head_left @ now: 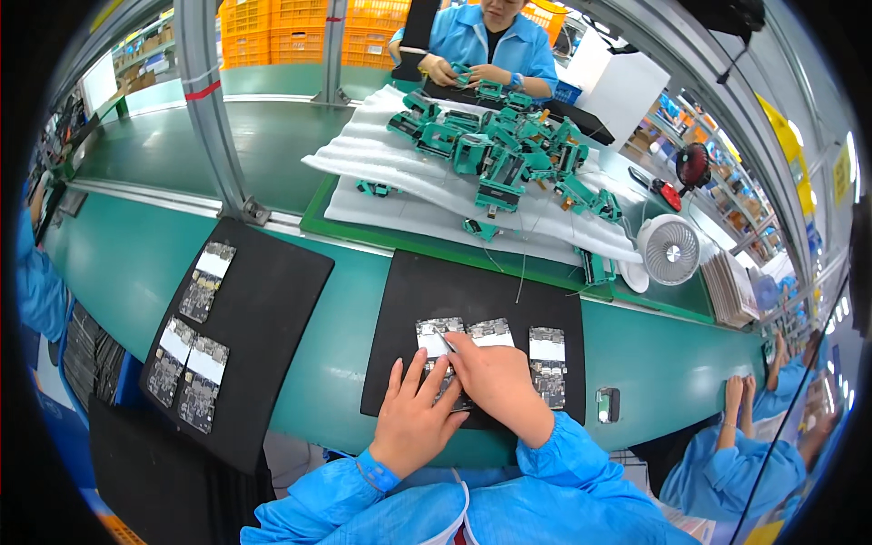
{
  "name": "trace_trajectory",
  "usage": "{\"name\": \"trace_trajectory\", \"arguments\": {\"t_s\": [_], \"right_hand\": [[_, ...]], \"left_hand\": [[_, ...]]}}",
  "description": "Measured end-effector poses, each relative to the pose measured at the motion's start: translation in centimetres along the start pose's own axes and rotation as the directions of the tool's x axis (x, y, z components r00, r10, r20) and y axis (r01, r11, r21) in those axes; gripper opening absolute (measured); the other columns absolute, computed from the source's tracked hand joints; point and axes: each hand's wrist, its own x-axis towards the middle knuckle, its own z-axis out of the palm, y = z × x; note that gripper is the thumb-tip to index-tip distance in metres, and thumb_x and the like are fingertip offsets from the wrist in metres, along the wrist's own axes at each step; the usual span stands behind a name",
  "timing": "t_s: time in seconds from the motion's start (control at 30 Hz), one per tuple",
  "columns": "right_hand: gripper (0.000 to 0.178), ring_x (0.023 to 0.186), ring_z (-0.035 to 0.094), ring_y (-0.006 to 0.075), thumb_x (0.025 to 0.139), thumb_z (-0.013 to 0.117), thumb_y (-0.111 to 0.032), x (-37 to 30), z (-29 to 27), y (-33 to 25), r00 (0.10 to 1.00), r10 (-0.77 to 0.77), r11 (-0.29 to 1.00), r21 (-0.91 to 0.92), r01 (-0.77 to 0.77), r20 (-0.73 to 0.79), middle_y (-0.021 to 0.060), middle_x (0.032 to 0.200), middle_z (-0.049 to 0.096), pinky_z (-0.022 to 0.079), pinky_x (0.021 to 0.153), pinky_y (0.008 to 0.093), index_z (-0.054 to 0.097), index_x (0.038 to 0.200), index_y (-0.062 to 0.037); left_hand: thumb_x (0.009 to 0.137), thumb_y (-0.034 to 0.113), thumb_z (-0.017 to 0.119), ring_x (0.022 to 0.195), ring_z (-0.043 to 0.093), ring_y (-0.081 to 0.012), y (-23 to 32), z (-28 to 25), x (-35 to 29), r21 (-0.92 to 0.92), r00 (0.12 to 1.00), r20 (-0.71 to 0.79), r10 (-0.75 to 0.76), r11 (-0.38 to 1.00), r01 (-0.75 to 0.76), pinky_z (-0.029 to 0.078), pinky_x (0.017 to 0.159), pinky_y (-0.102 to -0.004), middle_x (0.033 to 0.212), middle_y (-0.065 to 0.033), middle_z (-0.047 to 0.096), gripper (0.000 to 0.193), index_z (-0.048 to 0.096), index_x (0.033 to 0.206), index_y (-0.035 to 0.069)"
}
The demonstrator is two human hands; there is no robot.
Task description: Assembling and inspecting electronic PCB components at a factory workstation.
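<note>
My left hand (413, 422) lies with its fingers spread, fingertips resting on a circuit board (440, 325) with a white patch. My right hand (495, 377) is closed in a pinch over the same board. Between its thumb and forefinger shows a thin pointed tool (444, 340), perhaps tweezers; most of it is hidden. Beside them, a second circuit board (491, 329) is partly covered by my right hand. A third circuit board (547, 356) lies to the right of that hand. All three rest on a black mat (404, 295).
Three more boards, including one (204, 383), lie on another black mat (282, 282) at left. A small green-and-silver part (608, 405) sits right of my mat. Beyond are piled green fixtures (500, 168) on white foam (354, 150), a white fan (669, 250) and a co-worker (536, 45).
</note>
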Motion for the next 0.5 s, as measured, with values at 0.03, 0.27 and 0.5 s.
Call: {"name": "trace_trajectory", "arguments": {"t_s": [0.03, 0.27, 0.5], "right_hand": [[0.027, 0.062, 0.067, 0.0321, 0.091, 0.062, -0.022, -0.1, -0.1, -0.1, 1.000, 0.011, 1.000, 0.002, -0.011, -0.013, 0.0107, 0.066, 0.066, 0.050, 0.054, 0.0437, 0.060, 0.117, -0.0145], [0.042, 0.064, 0.068, 0.0283, 0.082, 0.065, -0.019, -0.7, -0.3, 0.0, 0.998, -0.071, 0.981, -0.183, 0.070, 0.003, 0.0081, 0.067, 0.066, 0.050, 0.055, 0.0404, 0.058, 0.123, -0.0119], [0.036, 0.067, 0.066, 0.0367, 0.092, 0.062, -0.029, -4.6, -4.4, 7.6, 0.945, 0.306, 0.951, 0.003, -0.308, -0.115, 0.0123, 0.073, 0.068, 0.051, 0.058, 0.0480, 0.059, 0.127, -0.0213]], "left_hand": [[0.081, 0.033, 0.075, 0.136, 0.041, -0.0413, 0.1, 0.0, 0.0, 0.004, 1.000, 0.003, 0.017, 1.000, -0.017, 0.030, 0.110, -0.0624, 0.139, -0.0146, 0.053, 0.051, 0.064, 0.126, 0.010], [0.081, 0.032, 0.075, 0.135, 0.041, -0.0435, 0.7, 0.1, 0.1, 0.012, 1.000, 0.004, -0.009, 1.000, 0.009, 0.030, 0.109, -0.0632, 0.138, -0.0163, 0.054, 0.048, 0.067, 0.125, 0.012], [0.080, 0.038, 0.077, 0.132, 0.040, -0.0521, 0.9, 0.2, 0.2, 0.021, 1.000, -0.010, 0.019, 1.000, -0.019, 0.034, 0.106, -0.0648, 0.135, -0.0194, 0.054, 0.051, 0.068, 0.121, 0.010]]}}
